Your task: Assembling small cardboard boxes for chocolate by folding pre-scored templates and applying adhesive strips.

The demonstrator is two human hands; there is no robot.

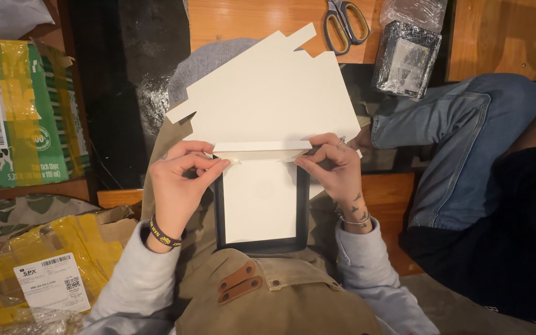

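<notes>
Where the black picture frame [260, 205] rests on the lap, upright edge tucked under a flat white cardboard sheet [274, 99]. Left hand [178, 183] and right hand [330, 167] pinching narrowly at the frame's top corners, fingertips pressing the cardboard's folded flap. Farther out: scissors [344, 22] on the wooden floor, a wrapped frame [406, 56], a green carton [23, 111], yellow parcels [38, 273].

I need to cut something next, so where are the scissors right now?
In the head view, the scissors lie at the top edge on the wooden floor, right of centre, just left of the plastic-wrapped package.
</notes>
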